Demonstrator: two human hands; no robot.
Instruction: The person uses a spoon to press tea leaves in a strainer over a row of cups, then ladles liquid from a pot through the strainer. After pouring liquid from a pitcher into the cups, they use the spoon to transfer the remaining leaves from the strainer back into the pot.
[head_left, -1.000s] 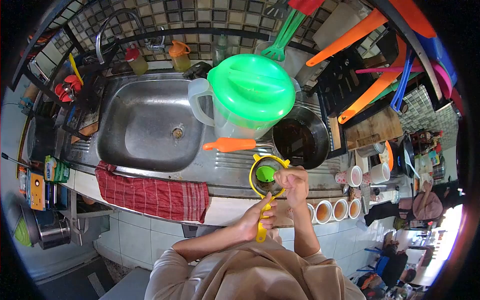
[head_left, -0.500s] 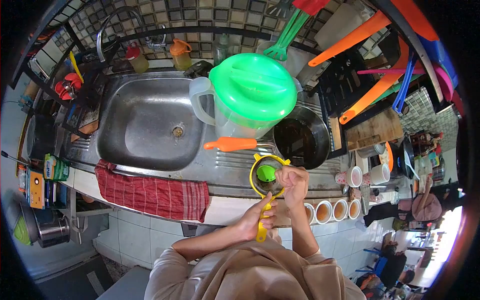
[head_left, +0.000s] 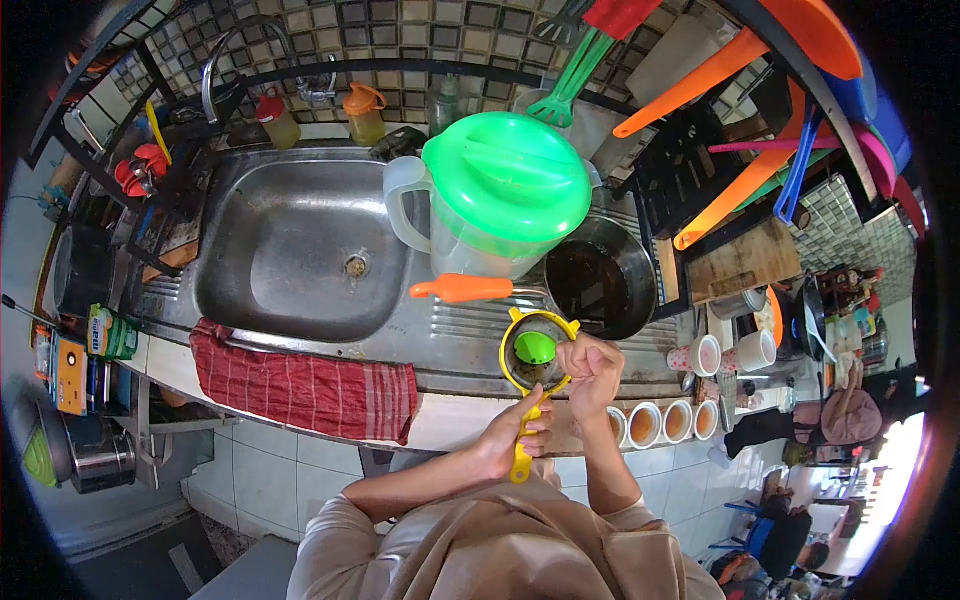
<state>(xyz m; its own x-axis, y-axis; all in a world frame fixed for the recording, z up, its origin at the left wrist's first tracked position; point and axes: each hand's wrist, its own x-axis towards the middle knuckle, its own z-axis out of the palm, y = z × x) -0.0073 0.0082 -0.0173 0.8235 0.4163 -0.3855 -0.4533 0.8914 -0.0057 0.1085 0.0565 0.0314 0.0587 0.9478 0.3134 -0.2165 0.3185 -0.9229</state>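
My left hand (head_left: 512,438) is closed around the handle of a yellow-rimmed strainer (head_left: 521,460), held in front of me at the counter's edge. Inside the mesh bowl lies the round head of a green spoon (head_left: 534,348), with some dark bits near it. Fingers curled, my right hand (head_left: 590,375) grips at the strainer's right rim, apparently on the spoon's handle, which the hand hides. Just beyond stand a pot of dark liquid (head_left: 600,285) and a large clear pitcher (head_left: 485,262) with a green lid (head_left: 508,175). An orange-handled utensil (head_left: 462,288) lies before the pitcher.
Cups of orange-brown liquid (head_left: 645,424) line the counter edge at right, near stacked paper cups (head_left: 752,350). A steel sink (head_left: 290,270) is at left, with a red cloth (head_left: 300,380) over its front edge. Utensils hang at upper right. People are at far right.
My right hand has shifted very slightly at the strainer's rim, and the green spoon head has moved a little with it. Both grips stay the same. The view has tilted slightly.
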